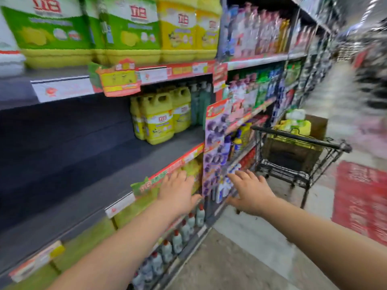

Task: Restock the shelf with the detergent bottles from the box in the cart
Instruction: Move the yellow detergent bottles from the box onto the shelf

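Observation:
Several yellow detergent bottles (160, 120) stand at the right end of the dark middle shelf (83, 164); the rest of that shelf is bare. A black cart (297, 162) stands in the aisle to the right, holding a brown cardboard box (316, 124) with yellow and green detergent bottles (295, 122) sticking out of it. My left hand (178, 191) and my right hand (249, 191) both reach forward with fingers spread and hold nothing. They are in front of the shelf's edge, short of the cart. The picture is blurred by motion.
Big green and yellow detergent jugs (125, 32) fill the top shelf. A purple hanging display card (215, 147) juts out between my hands. Small red-capped bottles (178, 237) line the bottom shelf. A red floor mat (364, 199) lies at the right.

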Tool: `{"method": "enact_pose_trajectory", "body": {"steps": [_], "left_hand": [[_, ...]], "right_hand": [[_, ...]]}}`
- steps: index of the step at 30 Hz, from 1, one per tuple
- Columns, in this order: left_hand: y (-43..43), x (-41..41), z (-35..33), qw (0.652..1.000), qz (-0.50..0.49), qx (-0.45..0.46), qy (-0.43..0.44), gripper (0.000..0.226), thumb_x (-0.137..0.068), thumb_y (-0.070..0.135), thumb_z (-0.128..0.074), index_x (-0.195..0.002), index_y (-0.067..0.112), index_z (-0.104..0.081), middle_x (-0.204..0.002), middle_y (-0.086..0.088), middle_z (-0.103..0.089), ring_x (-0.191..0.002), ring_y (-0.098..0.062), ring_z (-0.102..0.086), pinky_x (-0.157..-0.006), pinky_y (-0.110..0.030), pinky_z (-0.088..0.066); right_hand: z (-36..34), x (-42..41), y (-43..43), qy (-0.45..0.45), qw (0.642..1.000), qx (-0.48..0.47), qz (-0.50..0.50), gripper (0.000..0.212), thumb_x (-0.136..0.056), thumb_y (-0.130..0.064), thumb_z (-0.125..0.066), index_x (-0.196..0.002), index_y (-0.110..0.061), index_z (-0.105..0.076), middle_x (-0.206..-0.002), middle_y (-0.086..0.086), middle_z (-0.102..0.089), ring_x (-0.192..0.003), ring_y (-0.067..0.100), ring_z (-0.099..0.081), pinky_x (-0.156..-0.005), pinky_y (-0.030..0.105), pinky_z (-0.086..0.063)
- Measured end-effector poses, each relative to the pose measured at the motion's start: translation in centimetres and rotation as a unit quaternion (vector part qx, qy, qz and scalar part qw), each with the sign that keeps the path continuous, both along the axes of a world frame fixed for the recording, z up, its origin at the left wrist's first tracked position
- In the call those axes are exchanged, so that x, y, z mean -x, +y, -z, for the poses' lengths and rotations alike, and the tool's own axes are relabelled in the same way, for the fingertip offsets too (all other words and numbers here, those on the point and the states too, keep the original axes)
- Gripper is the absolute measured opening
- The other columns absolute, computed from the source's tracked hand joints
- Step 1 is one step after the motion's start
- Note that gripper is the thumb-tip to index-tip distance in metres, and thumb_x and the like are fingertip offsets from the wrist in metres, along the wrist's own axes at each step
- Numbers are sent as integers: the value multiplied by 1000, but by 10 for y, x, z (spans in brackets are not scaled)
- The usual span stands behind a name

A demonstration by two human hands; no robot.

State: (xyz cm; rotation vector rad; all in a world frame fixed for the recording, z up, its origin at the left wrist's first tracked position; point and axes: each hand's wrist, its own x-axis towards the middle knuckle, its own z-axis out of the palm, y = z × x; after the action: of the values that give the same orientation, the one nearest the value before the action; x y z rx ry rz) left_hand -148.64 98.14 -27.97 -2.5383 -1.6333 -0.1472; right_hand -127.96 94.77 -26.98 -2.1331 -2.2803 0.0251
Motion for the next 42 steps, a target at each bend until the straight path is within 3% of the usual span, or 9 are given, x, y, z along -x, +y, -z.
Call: {"method": "enact_pose_trajectory", "body": {"steps": [5,9,18,30,42], "left_hand": [[-15,-146,9,997,78,29,4,64,-86,57,-48,-137,20,-36,-140,-5,-40,-131,-28,-35,-106,-41,-28],[-33,-249,14,991,131,42,4,58,-85,57,-49,-129,20,-42,-135,-5,-44,-128,-27,-37,-105,-43,-29],[-26,-391,22,977,202,63,14,61,-85,57,-49,-131,19,-41,-133,-5,-45,-126,-28,-39,-103,-43,-32],[87,-569,38,951,292,98,-3,59,-87,55,-47,-132,18,-43,-134,-4,-45,-125,-26,-39,-104,-42,-32],[199,-734,46,928,360,91,34,59,-86,56,-48,-133,20,-42,-134,-4,-45,-125,-25,-40,-101,-41,-32]], "right_hand": [[7,-139,-47,-10,996,31,88,76,-86,-56,-50,-148,-26,-17,-155,1,-22,-143,29,-17,-112,53,-21],[10,-233,-80,-9,989,51,139,77,-87,-56,-50,-149,-26,-14,-157,0,-18,-144,31,-15,-113,56,-19],[19,-354,-107,20,975,52,216,74,-88,-53,-50,-148,-26,-15,-155,1,-22,-143,30,-17,-113,56,-17],[26,-500,-20,26,949,52,310,75,-87,-51,-50,-149,-26,-15,-155,-2,-22,-143,26,-19,-113,52,-22],[37,-643,70,34,919,66,388,78,-87,-54,-51,-150,-27,-13,-156,1,-21,-144,26,-16,-116,52,-18]]}}
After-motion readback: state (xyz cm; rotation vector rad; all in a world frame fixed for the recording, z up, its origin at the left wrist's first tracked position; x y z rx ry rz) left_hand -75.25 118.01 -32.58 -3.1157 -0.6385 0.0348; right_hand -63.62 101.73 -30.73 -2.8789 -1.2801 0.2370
